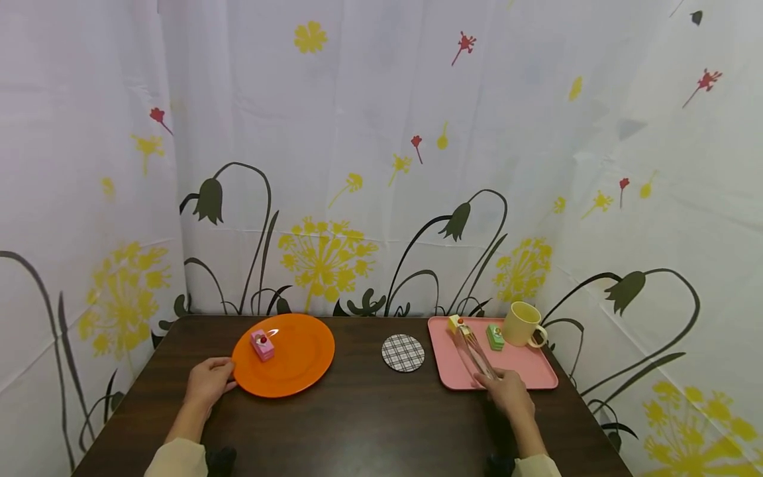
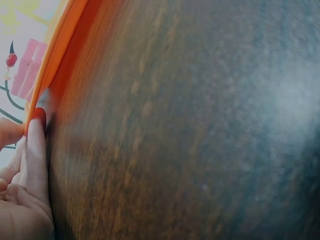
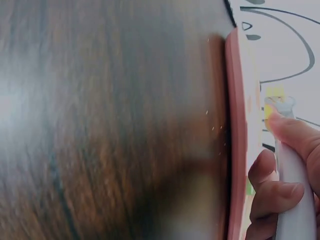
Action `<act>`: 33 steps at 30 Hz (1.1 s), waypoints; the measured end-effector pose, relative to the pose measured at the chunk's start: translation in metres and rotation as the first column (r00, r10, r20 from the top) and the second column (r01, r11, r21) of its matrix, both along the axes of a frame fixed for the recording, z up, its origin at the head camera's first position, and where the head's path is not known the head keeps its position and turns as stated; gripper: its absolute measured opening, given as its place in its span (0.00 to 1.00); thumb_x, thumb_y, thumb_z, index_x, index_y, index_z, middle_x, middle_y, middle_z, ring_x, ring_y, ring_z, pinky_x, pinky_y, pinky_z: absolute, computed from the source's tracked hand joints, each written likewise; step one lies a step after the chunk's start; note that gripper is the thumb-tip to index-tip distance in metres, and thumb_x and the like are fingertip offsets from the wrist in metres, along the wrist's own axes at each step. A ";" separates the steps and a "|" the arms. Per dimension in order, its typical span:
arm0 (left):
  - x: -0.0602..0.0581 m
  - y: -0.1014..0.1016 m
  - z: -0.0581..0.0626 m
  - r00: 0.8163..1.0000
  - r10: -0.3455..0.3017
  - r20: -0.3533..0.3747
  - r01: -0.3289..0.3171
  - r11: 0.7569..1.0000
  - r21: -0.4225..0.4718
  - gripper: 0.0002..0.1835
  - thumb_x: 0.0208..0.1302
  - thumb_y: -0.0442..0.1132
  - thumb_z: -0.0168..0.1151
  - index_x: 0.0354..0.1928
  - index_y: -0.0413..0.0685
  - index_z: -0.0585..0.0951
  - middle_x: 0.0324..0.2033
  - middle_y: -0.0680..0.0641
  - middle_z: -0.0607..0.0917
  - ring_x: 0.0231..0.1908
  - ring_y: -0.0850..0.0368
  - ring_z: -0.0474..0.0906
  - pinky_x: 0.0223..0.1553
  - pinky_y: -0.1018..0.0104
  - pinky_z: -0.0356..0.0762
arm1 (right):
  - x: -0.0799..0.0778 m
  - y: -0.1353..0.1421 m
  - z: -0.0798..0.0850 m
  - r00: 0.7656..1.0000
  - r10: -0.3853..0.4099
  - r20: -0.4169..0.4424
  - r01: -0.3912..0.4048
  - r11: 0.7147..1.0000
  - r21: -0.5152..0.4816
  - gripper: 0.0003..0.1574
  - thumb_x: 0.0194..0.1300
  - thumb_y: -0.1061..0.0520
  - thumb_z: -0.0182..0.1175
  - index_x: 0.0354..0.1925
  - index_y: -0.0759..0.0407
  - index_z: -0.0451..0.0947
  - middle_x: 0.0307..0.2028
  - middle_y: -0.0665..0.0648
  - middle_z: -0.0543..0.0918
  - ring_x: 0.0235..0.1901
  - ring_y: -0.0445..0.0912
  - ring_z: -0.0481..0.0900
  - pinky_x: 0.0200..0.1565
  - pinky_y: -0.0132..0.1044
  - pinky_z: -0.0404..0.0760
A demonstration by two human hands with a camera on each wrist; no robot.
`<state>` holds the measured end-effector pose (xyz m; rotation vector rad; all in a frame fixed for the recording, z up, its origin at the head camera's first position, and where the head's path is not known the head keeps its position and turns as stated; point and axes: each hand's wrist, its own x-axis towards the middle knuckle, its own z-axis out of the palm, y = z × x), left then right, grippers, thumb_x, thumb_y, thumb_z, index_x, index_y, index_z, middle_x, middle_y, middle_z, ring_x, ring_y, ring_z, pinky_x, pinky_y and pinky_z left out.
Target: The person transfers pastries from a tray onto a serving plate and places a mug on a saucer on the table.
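My left hand (image 1: 205, 383) pinches the near-left rim of an orange plate (image 1: 301, 368), thumb on top and fingers beneath, as the left wrist view shows. A pink toy cake piece (image 1: 262, 346) with a red berry on top sits on that plate. On the right, my right hand (image 1: 508, 392) holds a pair of tongs (image 3: 295, 210) over the pink tray (image 1: 448, 371). The tong tips overlap a yellow cake piece (image 1: 454, 324) at the tray's far left. A green cake piece (image 1: 495, 337) lies beside it, left of a yellow mug (image 1: 520, 324).
A round checked coaster (image 1: 403, 353) lies on the dark wooden table (image 1: 369, 424) between plate and tray. Behind the table and at both sides hangs a white curtain (image 1: 369, 99) with flower prints. The mug's handle points right, near the tray's edge.
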<state>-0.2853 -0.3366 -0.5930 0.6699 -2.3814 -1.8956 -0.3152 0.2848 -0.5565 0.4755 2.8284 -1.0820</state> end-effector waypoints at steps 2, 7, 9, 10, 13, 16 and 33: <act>0.000 -0.001 -0.001 1.000 0.008 0.000 -0.008 1.000 -0.001 0.31 0.84 0.43 0.50 0.75 0.23 0.65 0.71 0.20 0.70 0.45 0.60 0.84 0.43 0.73 0.89 | 0.000 -0.004 0.002 1.000 0.002 -0.009 -0.002 1.000 -0.012 0.42 0.72 0.34 0.68 0.71 0.59 0.79 0.25 0.55 0.86 0.27 0.48 0.78 0.30 0.43 0.67; -0.001 0.000 -0.003 1.000 0.025 0.003 -0.025 1.000 -0.002 0.31 0.83 0.43 0.51 0.74 0.23 0.66 0.70 0.21 0.71 0.43 0.63 0.83 0.42 0.74 0.89 | 0.000 -0.011 0.003 1.000 0.010 -0.024 -0.011 0.999 -0.040 0.43 0.72 0.35 0.68 0.73 0.58 0.77 0.24 0.55 0.86 0.26 0.48 0.77 0.29 0.42 0.66; -0.001 0.000 -0.004 0.999 0.035 0.004 -0.035 0.999 -0.002 0.31 0.82 0.43 0.51 0.73 0.23 0.67 0.70 0.21 0.72 0.43 0.65 0.83 0.41 0.74 0.89 | 0.000 -0.013 0.003 0.999 0.020 -0.035 -0.021 0.999 -0.046 0.42 0.72 0.36 0.68 0.73 0.59 0.77 0.23 0.54 0.85 0.25 0.47 0.76 0.28 0.41 0.66; -0.001 0.001 -0.004 0.999 0.041 0.007 -0.041 0.999 -0.003 0.30 0.82 0.43 0.51 0.73 0.24 0.67 0.69 0.22 0.72 0.42 0.65 0.82 0.41 0.75 0.89 | -0.001 -0.015 0.003 0.999 0.027 -0.042 -0.029 0.998 -0.050 0.42 0.72 0.36 0.68 0.73 0.59 0.77 0.23 0.54 0.85 0.24 0.47 0.76 0.28 0.40 0.66; -0.002 0.001 -0.004 0.999 0.053 0.005 -0.053 0.999 -0.001 0.30 0.82 0.43 0.52 0.73 0.24 0.68 0.69 0.22 0.72 0.42 0.66 0.82 0.41 0.75 0.88 | 0.000 -0.020 0.005 0.997 0.047 -0.063 -0.050 0.997 -0.053 0.42 0.72 0.37 0.68 0.72 0.61 0.78 0.23 0.54 0.84 0.24 0.47 0.76 0.27 0.39 0.66; -0.001 0.001 -0.002 0.998 0.062 0.002 -0.062 0.998 0.007 0.30 0.83 0.43 0.52 0.73 0.23 0.68 0.69 0.22 0.72 0.42 0.66 0.82 0.40 0.76 0.88 | 0.002 -0.030 0.011 0.995 0.062 -0.073 -0.066 0.996 -0.053 0.42 0.72 0.37 0.68 0.71 0.61 0.78 0.23 0.54 0.84 0.25 0.47 0.75 0.27 0.40 0.65; -0.001 0.004 0.000 0.998 0.065 -0.008 -0.065 0.998 -0.002 0.30 0.81 0.41 0.53 0.72 0.21 0.68 0.67 0.21 0.74 0.39 0.69 0.81 0.39 0.77 0.87 | 0.006 -0.088 0.020 0.964 0.139 -0.228 -0.181 0.967 -0.178 0.26 0.71 0.40 0.72 0.55 0.58 0.88 0.21 0.56 0.85 0.22 0.44 0.75 0.25 0.36 0.68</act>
